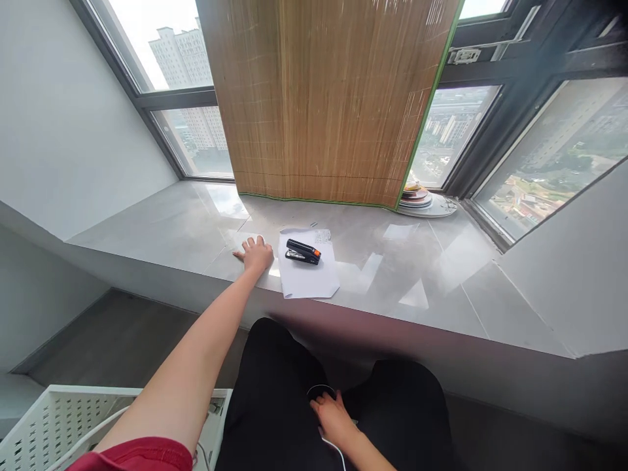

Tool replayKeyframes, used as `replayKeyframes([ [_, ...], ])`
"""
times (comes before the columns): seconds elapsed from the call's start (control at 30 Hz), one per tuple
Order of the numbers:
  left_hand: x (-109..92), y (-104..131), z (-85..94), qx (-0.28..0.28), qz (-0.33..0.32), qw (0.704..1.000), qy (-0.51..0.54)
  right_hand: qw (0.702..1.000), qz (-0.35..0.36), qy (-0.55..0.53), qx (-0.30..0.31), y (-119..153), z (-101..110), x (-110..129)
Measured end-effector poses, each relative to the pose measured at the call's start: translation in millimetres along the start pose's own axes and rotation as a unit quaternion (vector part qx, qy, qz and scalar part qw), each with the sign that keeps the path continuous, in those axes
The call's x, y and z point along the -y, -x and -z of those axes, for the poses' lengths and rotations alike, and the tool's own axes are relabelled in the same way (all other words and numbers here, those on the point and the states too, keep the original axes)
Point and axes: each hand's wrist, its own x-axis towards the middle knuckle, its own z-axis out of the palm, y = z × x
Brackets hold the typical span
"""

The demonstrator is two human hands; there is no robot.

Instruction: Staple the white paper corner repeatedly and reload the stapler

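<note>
My left hand lies palm down with fingers spread on the tiled window sill, holding nothing. Just right of it, a black stapler with an orange tip rests closed on a small stack of white paper. Some print shows at the paper's upper right corner. Down at my lap, my right hand has its fingers curled over a black round disc with a thin light rim. A white cable runs down from beneath that hand. The hand hides most of the disc.
A bamboo blind with green edging hangs down to the back of the sill. Stacked plates stand at the right rear corner by the window. At lower left, a white perforated basket holds cables. My knees are below the sill's front edge.
</note>
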Motion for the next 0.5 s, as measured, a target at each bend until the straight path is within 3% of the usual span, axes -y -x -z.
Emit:
replayKeyframes([
  [0.07, -0.1, -0.5, -0.3, 0.003, 0.002, 1.0, 0.0, 0.995, -0.09, -0.04, -0.007, -1.5, 16.5, 4.1],
  [0.13, -0.4, -0.7, -0.5, 0.004, 0.005, 1.0, -0.001, 0.988, -0.123, -0.087, -0.029, -6.7, 32.8, 7.9],
  [0.2, -1.0, -0.6, -0.2, 0.005, 0.005, 1.0, -0.003, 0.989, -0.064, -0.127, -0.041, -12.9, 41.3, 9.7],
  [0.3, -2.0, 0.3, 1.4, 0.006, 0.006, 1.0, -0.005, 0.984, 0.038, -0.164, -0.052, -17.8, 36.5, 9.9],
  [0.4, -2.8, 1.5, 3.9, 0.003, 0.004, 1.0, -0.009, 0.981, -0.013, -0.159, -0.107, -13.7, 33.2, 14.3],
  [0.5, -2.8, 2.5, 5.8, 0.002, 0.0, 1.0, -0.007, 0.968, -0.007, -0.122, -0.22, -1.9, 64.3, 30.9],
])
